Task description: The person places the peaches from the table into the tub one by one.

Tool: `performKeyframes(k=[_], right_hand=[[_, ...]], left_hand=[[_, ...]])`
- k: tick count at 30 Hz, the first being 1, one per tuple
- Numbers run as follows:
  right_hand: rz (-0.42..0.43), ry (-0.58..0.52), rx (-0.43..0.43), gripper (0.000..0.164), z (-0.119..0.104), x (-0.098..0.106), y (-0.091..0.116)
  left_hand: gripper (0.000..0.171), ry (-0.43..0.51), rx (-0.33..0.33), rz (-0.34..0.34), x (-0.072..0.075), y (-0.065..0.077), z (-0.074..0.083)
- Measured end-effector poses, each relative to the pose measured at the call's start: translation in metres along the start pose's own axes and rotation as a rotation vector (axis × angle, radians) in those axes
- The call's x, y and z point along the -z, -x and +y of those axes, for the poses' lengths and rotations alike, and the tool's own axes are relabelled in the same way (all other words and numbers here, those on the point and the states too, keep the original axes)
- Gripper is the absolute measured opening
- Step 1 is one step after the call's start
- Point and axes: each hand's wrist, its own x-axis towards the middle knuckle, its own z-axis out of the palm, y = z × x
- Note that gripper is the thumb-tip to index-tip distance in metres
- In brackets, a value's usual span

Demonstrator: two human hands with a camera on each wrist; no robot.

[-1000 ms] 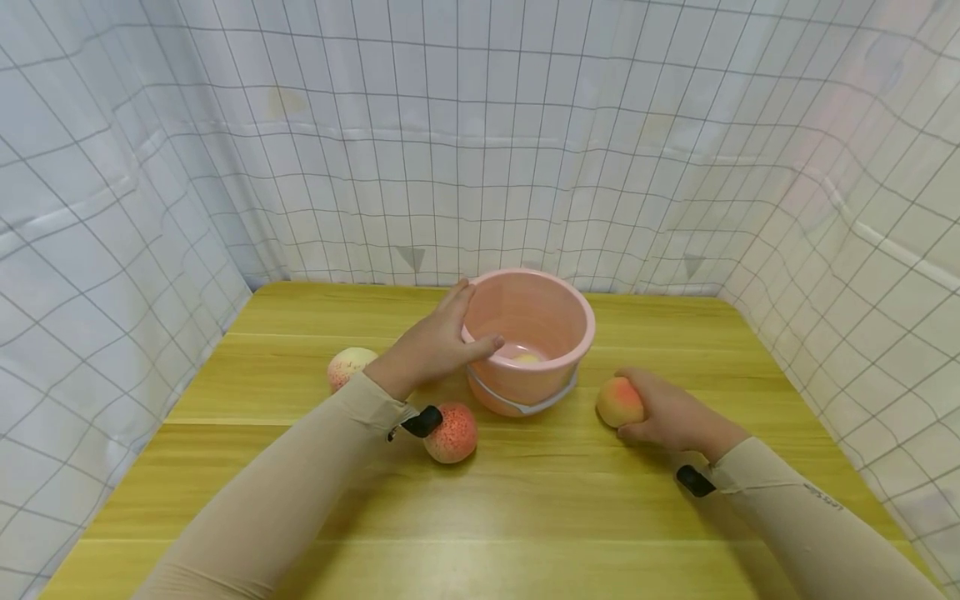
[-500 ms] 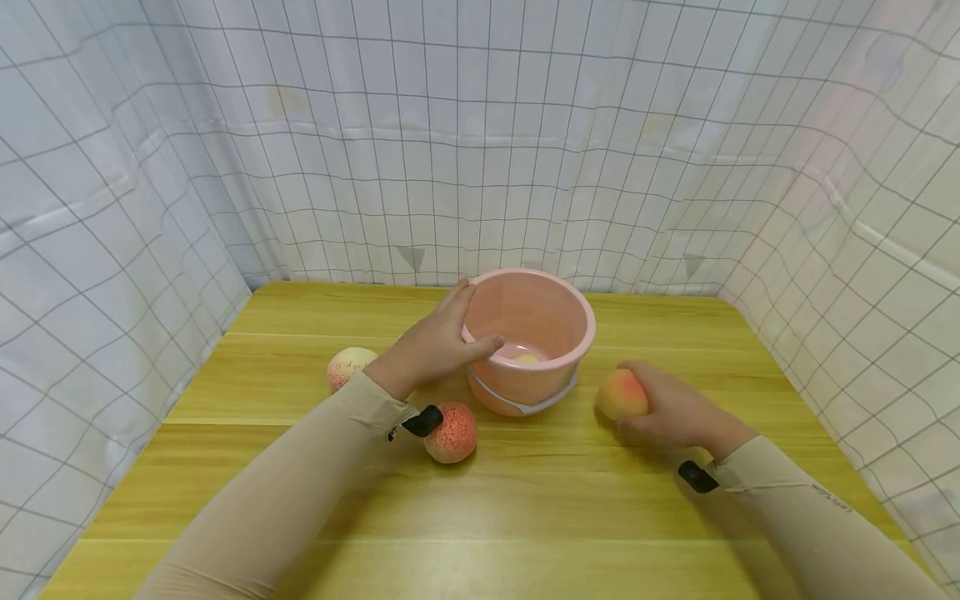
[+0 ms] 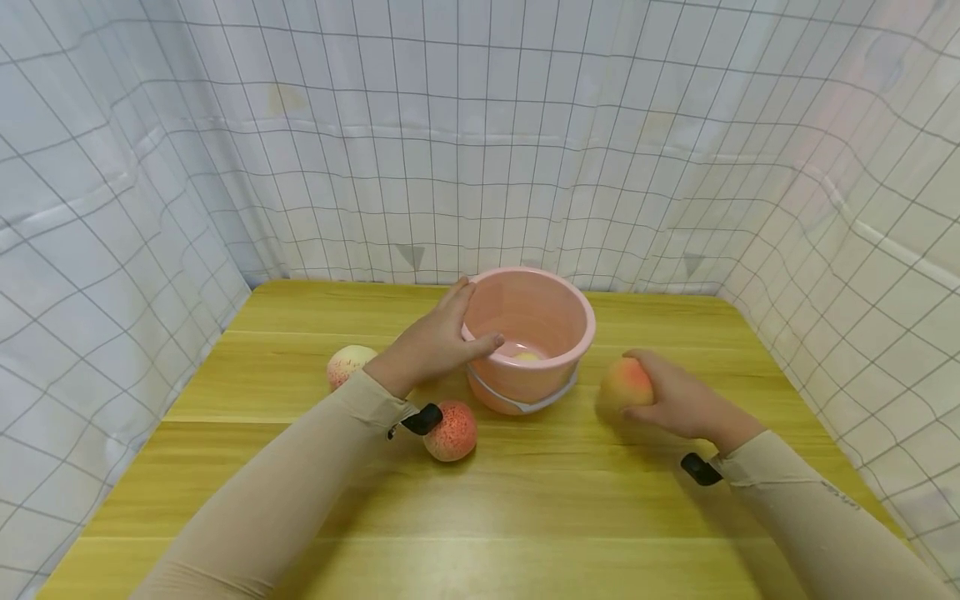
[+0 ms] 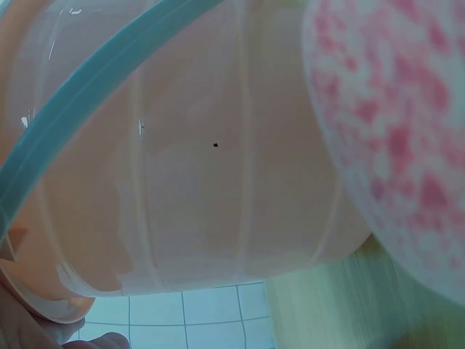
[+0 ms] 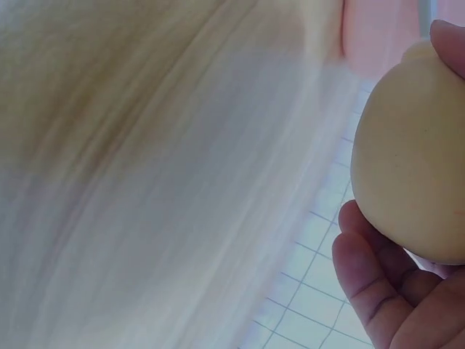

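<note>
A pink bucket with a pale handle stands on the wooden table. My left hand grips its left rim, thumb over the near edge and fingers along the outside. Something yellow shows at the bucket's bottom, mostly hidden. To the bucket's right, my right hand holds a yellow-and-red peach between thumb and fingers. In the right wrist view the peach appears lifted off the table. A red speckled peach lies under my left wrist, and a pale speckled peach lies left of that forearm.
White curtains with a grid pattern close in the table at the back and both sides. A black strap end hangs from my left cuff, another from the right one.
My right hand has raised the peach slightly, moving it a little up and to the right in the head view. The left hand and bucket have stayed in place.
</note>
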Motion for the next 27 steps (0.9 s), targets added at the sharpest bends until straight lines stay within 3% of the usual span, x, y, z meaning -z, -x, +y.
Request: performKeyframes(k=[20,27], right_hand=[[0.0,-0.027,-0.016,0.089,-0.011,0.019,-0.005],[0.03,-0.032,-0.004,0.082,-0.015,0.023,-0.006]], left_hand=[[0.108,0.008,0.006,-0.005,0.001,-0.001,0.0],[0.106,-0.015,-0.031,0.012,0.0,-0.001,0.0]])
